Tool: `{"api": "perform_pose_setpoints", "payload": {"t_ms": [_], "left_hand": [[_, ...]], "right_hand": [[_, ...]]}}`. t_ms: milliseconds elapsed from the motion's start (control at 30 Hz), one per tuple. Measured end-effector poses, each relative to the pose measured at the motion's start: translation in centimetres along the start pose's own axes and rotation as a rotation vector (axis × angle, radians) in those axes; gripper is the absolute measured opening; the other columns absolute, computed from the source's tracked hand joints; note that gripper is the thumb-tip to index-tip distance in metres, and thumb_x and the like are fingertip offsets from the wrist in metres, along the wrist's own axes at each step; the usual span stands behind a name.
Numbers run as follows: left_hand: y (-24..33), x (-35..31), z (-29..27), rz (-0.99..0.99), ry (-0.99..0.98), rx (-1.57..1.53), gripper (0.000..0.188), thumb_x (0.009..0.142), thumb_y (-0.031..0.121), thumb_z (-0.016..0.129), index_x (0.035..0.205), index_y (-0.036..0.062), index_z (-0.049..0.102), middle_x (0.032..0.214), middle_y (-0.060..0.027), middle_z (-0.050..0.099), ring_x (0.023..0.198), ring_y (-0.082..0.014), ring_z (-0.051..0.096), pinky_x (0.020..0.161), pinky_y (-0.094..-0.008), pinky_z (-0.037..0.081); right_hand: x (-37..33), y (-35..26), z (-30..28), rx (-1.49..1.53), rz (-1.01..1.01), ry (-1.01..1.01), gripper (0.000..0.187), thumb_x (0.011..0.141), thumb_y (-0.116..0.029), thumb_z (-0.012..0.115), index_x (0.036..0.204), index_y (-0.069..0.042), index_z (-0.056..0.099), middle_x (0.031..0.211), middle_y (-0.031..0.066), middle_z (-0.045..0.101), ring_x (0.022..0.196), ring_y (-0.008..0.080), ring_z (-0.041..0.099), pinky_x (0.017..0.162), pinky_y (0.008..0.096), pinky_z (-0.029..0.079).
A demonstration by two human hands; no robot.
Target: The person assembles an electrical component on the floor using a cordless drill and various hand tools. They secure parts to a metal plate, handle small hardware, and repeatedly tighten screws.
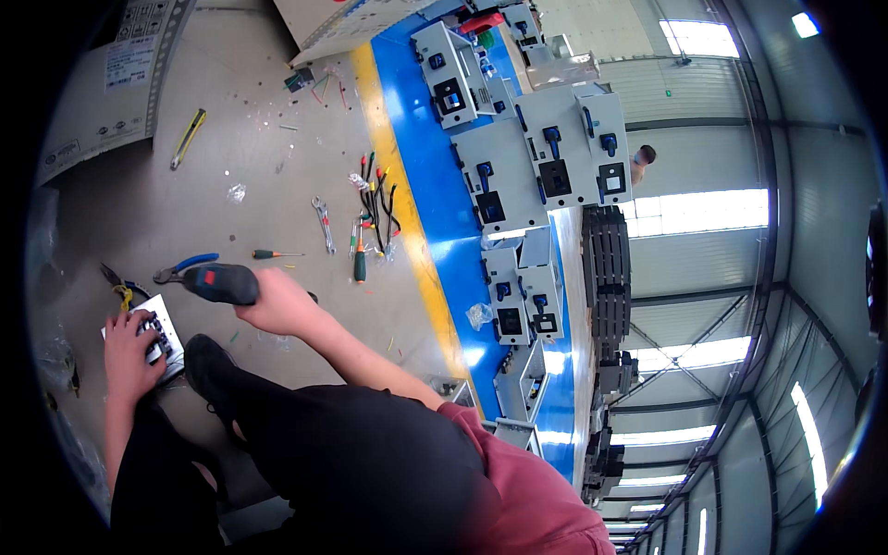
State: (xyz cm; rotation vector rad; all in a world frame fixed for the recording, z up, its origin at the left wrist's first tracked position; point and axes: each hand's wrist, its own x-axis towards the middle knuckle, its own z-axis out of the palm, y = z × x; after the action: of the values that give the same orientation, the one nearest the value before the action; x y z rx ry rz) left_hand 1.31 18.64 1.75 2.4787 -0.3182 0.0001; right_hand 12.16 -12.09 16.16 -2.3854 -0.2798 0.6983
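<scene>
My right hand (280,302) is wrapped round the grip of a dark cordless power driver (220,283) with a red patch on it. The driver is held over the floor, its front end toward the left. At the lower left, my left hand (132,359) is closed, its bent fingers on a small black component (157,335) on a white plate (172,363). The hand hides part of both. Cutters with blue handles (196,263) lie between the driver and the plate. Dark-jawed pliers (113,276) with a yellow band lie beside the plate's far edge.
On the grey floor lie a screwdriver (266,253), a wrench (324,224), a yellow utility knife (189,139) and several black cables (377,205). Cardboard boxes (102,111) stand at the far left. Grey electrical cabinets (499,171) stand beyond the yellow line. Another person (640,163) is far off.
</scene>
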Motion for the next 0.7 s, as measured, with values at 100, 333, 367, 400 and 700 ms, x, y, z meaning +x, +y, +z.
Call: {"api": "perform_pose_setpoints", "payload": {"t_ms": [100,333,367,400,700], "left_hand": [[-1.0,-0.9,-0.8,-0.009,-0.025,0.008,0.037,0.064,0.015,0.082,0.098,0.0055,0.073,0.135,-0.0118,0.063,0.127,-0.0378,0.054,0.111,-0.0526,0.041],[-3.3,-4.9,-1.2,-0.283,0.211,-0.269,0.089,0.066,0.007,0.083,0.15,0.0086,0.053,0.148,-0.0188,0.057,0.139,-0.0406,0.054,0.12,-0.0502,0.04],[-4.2,-5.6,-1.2,-0.366,0.23,-0.394,0.095,0.066,0.006,0.082,0.155,0.0085,0.048,0.148,-0.0198,0.057,0.139,-0.0402,0.055,0.12,-0.0486,0.041],[-5.2,-6.6,-1.0,-0.545,0.107,-0.512,0.094,0.067,0.002,0.081,0.155,0.0046,0.047,0.144,-0.0201,0.06,0.136,-0.0378,0.058,0.117,-0.0446,0.044],[-8.4,-8.6,2.0,-0.402,0.213,-0.569,0.085,0.065,0.004,0.083,0.145,0.0004,0.055,0.145,-0.0165,0.059,0.136,-0.0326,0.058,0.117,-0.0412,0.044]], "right_hand": [[-1.2,3.3,2.0,0.043,-0.073,0.106,0.042,0.08,-0.009,0.069,0.121,-0.002,0.068,0.107,0.027,0.073,0.106,0.0467,0.068,0.094,0.0493,0.056],[-2.2,16.4,9.5,-0.174,-0.012,0.174,0.075,0.077,0.003,0.068,0.149,-0.002,0.047,0.132,0.0242,0.059,0.126,0.0459,0.054,0.108,0.0505,0.047],[-2.4,17.9,10.3,-0.202,0.02,0.165,0.075,0.077,0.003,0.068,0.148,-0.002,0.048,0.131,0.0241,0.059,0.126,0.0456,0.055,0.108,0.0507,0.047],[-2.6,19.2,11.2,-0.2,0.035,0.168,0.075,0.075,0.005,0.068,0.147,-0.003,0.049,0.131,0.0237,0.06,0.126,0.0455,0.055,0.108,0.0516,0.047],[0.0,17.7,12.0,-0.548,0.233,-0.024,0.065,0.077,-0.012,0.074,0.138,0.0,0.056,0.133,0.0252,0.057,0.128,0.0449,0.057,0.11,0.0521,0.05]]}}
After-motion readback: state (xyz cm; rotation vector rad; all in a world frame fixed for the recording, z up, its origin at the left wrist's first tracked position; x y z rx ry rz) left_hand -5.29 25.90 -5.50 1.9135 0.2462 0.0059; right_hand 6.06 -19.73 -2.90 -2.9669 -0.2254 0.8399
